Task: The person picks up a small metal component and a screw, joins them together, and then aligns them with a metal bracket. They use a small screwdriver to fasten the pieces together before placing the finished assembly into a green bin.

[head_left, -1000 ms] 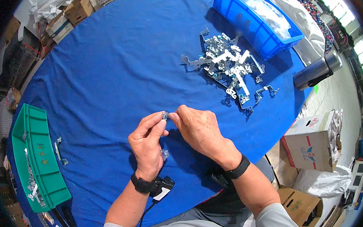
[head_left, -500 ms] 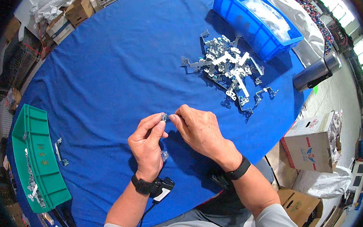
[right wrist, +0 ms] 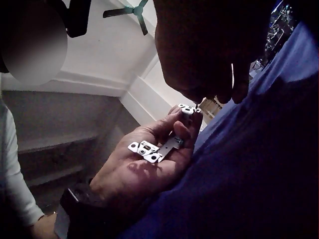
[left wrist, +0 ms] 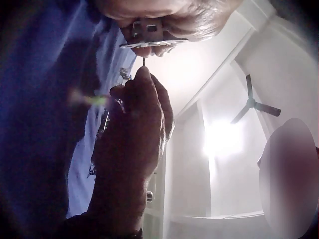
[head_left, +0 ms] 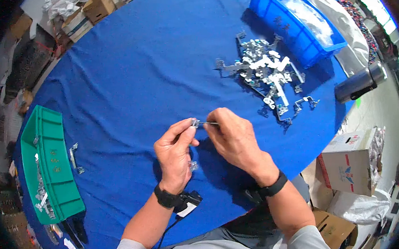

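In the head view, my left hand holds a small metal bracket along its palm, thumb and fingertips pinching the upper end. The right wrist view shows a flat plate with holes at each end of this bracket, joined by a strip partly hidden by fingers. My right hand pinches a thin metal rod whose tip meets the bracket's upper end. In the left wrist view the rod stands out from the right fingertips, close to the bracket.
A pile of similar brackets lies on the blue cloth, before a blue crate. A steel flask is at the right edge. On the left, a green tray holds small metal parts, with one bracket beside it.
The right hand has drawn slightly away from the left fingertips, and more of the thin rod shows between them. The whole head view has shifted, moving the scene rightward.
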`<state>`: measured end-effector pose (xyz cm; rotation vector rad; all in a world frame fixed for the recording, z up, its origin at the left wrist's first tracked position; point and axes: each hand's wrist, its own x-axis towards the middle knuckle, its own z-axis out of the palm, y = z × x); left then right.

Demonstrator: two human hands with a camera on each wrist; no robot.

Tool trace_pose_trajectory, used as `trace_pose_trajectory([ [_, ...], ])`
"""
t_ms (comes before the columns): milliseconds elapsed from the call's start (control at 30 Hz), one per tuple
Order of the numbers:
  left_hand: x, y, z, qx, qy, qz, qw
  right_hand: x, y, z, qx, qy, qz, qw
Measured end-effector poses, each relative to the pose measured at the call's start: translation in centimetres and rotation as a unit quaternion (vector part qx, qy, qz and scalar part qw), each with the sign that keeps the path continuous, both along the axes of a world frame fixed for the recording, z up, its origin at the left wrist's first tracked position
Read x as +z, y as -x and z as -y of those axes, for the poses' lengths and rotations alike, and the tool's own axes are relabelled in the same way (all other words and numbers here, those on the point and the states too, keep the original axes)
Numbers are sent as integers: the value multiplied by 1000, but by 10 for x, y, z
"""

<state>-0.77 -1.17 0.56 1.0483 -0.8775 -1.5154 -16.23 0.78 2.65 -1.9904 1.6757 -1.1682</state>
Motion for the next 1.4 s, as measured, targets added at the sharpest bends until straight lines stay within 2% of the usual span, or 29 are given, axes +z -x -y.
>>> trace_pose_trajectory([
  [233,-3,1,1,4,7,-36,999,5,0,1,14,21,20,999],
  [467,1,0,0,-4,-7,-14,1000,3,-1,1,17,19,19,999],
  [667,-5,3,-1,2,27,-34,999,2,0,1,13,37,17,999],
  [867,-2,2,-1,6,79,19,997,-2,-1,1,-2,36,7,999],
  [1033,0,3,-2,1,81,24,996,-8,1,2,-27,24,-58,998],
  [1133,-1,3,-2,-9,88,21,996,-6,3,0,-30,-26,-77,996],
  [1233,1,2,-2,-2,77,34,996,-5,0,2,-24,-11,-29,999],
  [1300,2,-1,-1,-9,38,46,998,-4,-3,2,-6,22,86,996],
  [1400,-2,-1,-1,-16,64,26,998,-2,0,0,-1,11,37,999],
])
